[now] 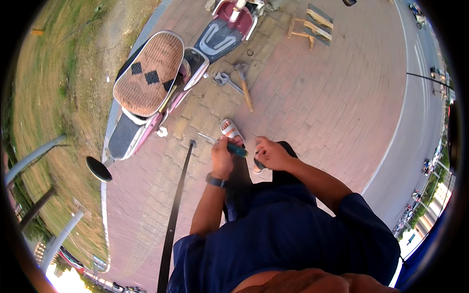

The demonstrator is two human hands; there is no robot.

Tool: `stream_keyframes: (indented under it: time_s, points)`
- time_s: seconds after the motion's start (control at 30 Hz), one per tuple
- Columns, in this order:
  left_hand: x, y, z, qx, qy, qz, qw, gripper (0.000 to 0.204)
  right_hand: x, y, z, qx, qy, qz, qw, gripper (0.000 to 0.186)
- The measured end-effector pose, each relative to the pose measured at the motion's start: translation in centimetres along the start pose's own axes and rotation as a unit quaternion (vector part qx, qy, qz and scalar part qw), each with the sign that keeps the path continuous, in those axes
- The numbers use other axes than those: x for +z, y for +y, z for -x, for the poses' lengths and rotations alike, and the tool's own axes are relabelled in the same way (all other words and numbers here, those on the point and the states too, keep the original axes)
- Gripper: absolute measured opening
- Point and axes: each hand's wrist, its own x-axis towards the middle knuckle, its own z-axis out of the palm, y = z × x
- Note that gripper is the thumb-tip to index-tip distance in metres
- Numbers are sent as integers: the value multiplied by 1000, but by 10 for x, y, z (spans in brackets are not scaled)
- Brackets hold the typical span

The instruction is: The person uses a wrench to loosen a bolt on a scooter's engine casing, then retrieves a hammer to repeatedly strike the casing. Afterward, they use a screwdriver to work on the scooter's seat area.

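Gripping a teal-handled screwdriver lengthwise, left hand fingers wrapped, shaft pointing upper-left; right hand fingers curled, contents unclear.

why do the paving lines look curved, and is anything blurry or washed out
Head view: the fisheye lens bends the brick paving and road edge toward the dark round rim; low sun blows out a glare patch at the lower left edge; the right hand looks slightly motion-blurred, while the left hand with the screwdriver, the scooter and the hammer stay fairly sharp.
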Motion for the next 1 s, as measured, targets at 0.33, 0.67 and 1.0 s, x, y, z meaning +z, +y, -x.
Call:
stream_keyframes:
  time_s: [0.33, 0.67, 1.0]
  points:
    - [17, 40, -82, 55, 133, -211, 967, 38, -250, 196, -56, 197, 258, 103, 940, 52]
    - [199, -18, -119, -42, 228, -291, 928, 37, -538, 420, -266, 272, 342, 123, 891, 80]
    - [406, -60, -198, -78, 219, -276, 933, 33, -697, 541, -431, 245, 372, -83, 891, 85]
